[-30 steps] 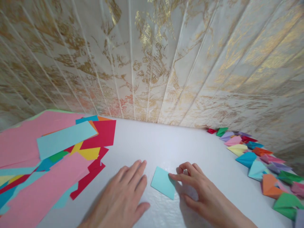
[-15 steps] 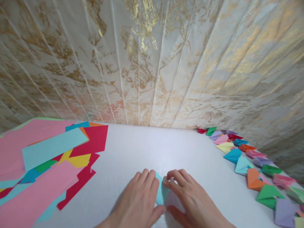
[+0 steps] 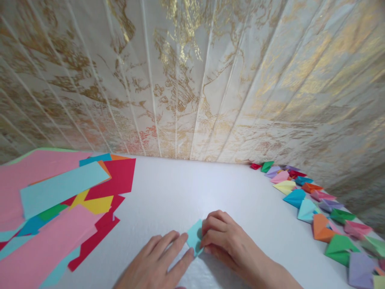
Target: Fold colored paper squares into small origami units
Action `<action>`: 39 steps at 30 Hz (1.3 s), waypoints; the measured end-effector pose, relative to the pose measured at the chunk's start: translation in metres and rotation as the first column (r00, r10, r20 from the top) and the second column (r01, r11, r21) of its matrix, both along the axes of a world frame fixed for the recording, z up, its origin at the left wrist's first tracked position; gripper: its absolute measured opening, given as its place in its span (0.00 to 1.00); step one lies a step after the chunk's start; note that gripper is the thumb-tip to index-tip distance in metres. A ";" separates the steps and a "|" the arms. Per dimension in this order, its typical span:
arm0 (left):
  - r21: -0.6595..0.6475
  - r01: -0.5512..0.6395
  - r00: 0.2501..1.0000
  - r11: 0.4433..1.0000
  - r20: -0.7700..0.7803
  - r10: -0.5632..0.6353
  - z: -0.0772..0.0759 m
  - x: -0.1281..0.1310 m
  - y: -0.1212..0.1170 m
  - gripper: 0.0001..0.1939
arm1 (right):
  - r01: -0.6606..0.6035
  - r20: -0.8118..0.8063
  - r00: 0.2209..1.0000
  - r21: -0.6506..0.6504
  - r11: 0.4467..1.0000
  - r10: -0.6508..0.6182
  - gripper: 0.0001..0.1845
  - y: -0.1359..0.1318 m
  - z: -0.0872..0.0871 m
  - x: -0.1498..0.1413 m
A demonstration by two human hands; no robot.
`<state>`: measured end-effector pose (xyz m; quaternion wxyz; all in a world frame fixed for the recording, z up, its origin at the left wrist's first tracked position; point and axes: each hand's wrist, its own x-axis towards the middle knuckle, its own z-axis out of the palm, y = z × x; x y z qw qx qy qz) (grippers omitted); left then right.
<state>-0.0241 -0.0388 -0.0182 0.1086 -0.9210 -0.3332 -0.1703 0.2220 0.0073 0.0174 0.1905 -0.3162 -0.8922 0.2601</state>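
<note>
While the right hand point(image 3: 230, 241) curls its fingers in close, they hold the right side of a small light blue paper point(image 3: 195, 237). Those fingers are narrow, with their tips bunched at the paper. The small light blue paper is on the white table point(image 3: 168, 188), between the fingers of the 2 hands. Its top corner pokes up just beside the bent right fingers.

The left hand point(image 3: 156, 261) is flat and low, with its fingers wide and a gap between some of them. 1 fingertip touches the bottom left edge of the paper, and another is right by its left corner. The left thumb is mostly cut off at the bottom, so I can't tell what it touches.

Well off to the left of the left fingers is a messy pile of cut paper. It has a long pink strip point(image 3: 51, 245), a pale blue strip point(image 3: 64, 188), a red sheet point(image 3: 116, 178), a yellow piece point(image 3: 99, 204) and a green piece point(image 3: 52, 212). The pale blue strip lies on top of part of the red sheet.

Well off to the right of the right fingers, lots of folded papers sit in a slanted bunch. There is a blue folded paper point(image 3: 295, 198), an orange folded paper point(image 3: 321, 228), a green folded paper point(image 3: 341, 249) and a purple folded paper point(image 3: 361, 269). Past all the fingertips, a white and gold cloth point(image 3: 180, 80) stands behind the table.
</note>
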 end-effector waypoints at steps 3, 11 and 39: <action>0.057 0.000 0.995 0.998 -0.097 0.005 -0.007 -0.007 -0.003 0.21 | 0.160 -0.008 0.987 -0.134 0.978 -0.162 0.04 0.005 -0.002 -0.007; 0.139 -0.015 0.998 0.990 -0.065 0.024 -0.021 -0.011 -0.002 0.27 | 0.297 0.120 0.952 -0.139 0.945 -0.282 0.07 0.015 -0.006 -0.025; 0.047 -0.044 0.999 0.998 0.029 0.043 -0.033 -0.003 -0.008 0.24 | 0.286 0.201 0.934 0.077 0.955 -0.296 0.07 0.018 -0.009 -0.031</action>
